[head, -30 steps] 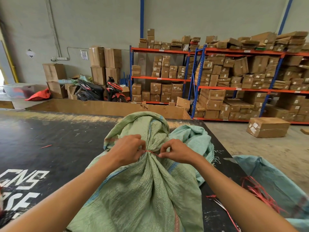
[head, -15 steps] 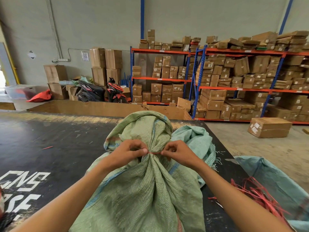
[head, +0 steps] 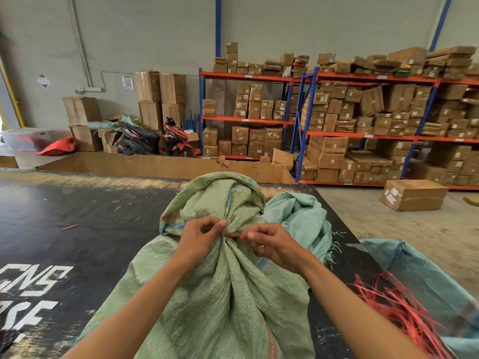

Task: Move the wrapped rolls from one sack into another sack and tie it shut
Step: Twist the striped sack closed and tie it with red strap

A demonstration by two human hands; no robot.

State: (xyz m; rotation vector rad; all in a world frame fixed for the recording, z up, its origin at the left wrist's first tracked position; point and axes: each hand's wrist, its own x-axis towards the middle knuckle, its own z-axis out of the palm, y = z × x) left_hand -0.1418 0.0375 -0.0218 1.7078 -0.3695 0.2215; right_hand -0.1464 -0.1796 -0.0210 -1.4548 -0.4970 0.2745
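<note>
A full green woven sack (head: 223, 294) stands on the black table in front of me, its neck gathered and its top flopped over. A thin red string (head: 234, 236) runs round the neck. My left hand (head: 201, 238) pinches one end of the string at the left of the neck. My right hand (head: 272, 243) pinches the other end just to the right. Behind the sack lies a crumpled pale teal sack (head: 298, 218). The wrapped rolls are hidden inside.
A bundle of red strings (head: 396, 309) lies at the right on a blue sack (head: 414, 268). The black table (head: 77, 242) stretches left, with white lettering. Behind it stand a cardboard bin (head: 155, 165), shelving with boxes (head: 363, 120), motorbikes and a floor box (head: 413, 195).
My hands have drawn slightly apart, pulling the red string tighter across the sack's neck. The view has shifted a little downward and closer.
</note>
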